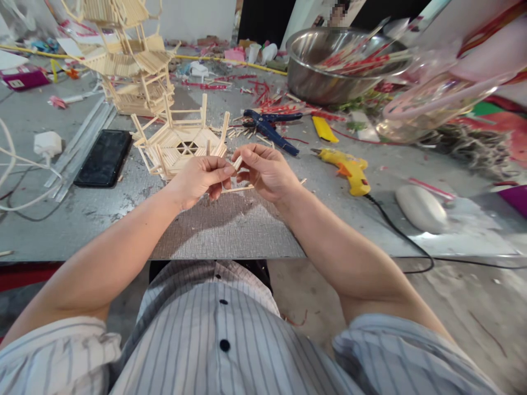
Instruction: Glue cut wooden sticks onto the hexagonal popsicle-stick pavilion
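Observation:
My left hand (202, 178) and my right hand (265, 171) meet at the near side of a six-sided wooden stick frame (164, 148). Pinched between the fingertips of both is a short pale wooden stick (237, 162); whether it is a single piece I cannot tell. Several short posts stand up from the frame, and its flat top has a dark opening crossed by thin sticks. Part of the frame's near right side is hidden behind my hands. Beyond it rises a tiered stick tower (127, 66).
On the right lie a yellow glue gun (348, 170) with a black cord and a white computer mouse (420, 208). Blue-handled cutters (272, 129) lie behind my hands. A steel basin (313, 82) holds red-and-white sticks. A black phone (104, 159) and white charger (47, 144) are left.

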`<state>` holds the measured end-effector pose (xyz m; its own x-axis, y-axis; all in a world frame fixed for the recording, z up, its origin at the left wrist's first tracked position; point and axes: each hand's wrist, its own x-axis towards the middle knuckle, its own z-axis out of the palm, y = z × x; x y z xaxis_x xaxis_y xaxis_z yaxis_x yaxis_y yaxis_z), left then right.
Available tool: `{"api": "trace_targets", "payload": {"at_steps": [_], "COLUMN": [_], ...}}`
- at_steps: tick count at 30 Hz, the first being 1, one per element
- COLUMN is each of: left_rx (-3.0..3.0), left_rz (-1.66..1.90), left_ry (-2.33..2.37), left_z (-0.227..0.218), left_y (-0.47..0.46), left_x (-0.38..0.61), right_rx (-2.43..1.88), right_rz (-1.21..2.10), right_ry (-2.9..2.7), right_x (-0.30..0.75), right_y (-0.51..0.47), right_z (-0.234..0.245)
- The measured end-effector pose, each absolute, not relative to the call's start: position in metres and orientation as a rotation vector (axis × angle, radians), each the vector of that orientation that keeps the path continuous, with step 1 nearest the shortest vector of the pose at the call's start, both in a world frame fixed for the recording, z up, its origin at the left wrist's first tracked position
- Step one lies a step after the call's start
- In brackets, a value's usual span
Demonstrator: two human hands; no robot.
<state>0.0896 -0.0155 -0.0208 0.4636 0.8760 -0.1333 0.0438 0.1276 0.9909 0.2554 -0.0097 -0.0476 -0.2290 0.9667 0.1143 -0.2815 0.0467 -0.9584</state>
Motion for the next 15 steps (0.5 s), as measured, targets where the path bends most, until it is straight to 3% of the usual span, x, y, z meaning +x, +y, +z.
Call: {"api": "trace_targets", "payload": {"at_steps": [15], "left_rx": [1.997], "left_rz": [1.085], "left_ry": [1.159], "left_z": [-0.041], "left_y": [-0.018], "left_x": [0.092], "right_rx": [-0.96], "right_rz": [1.324], "right_ry": [-1.09], "right_x": [0.246], "right_y": [-0.013], "right_z": [-0.047]}}
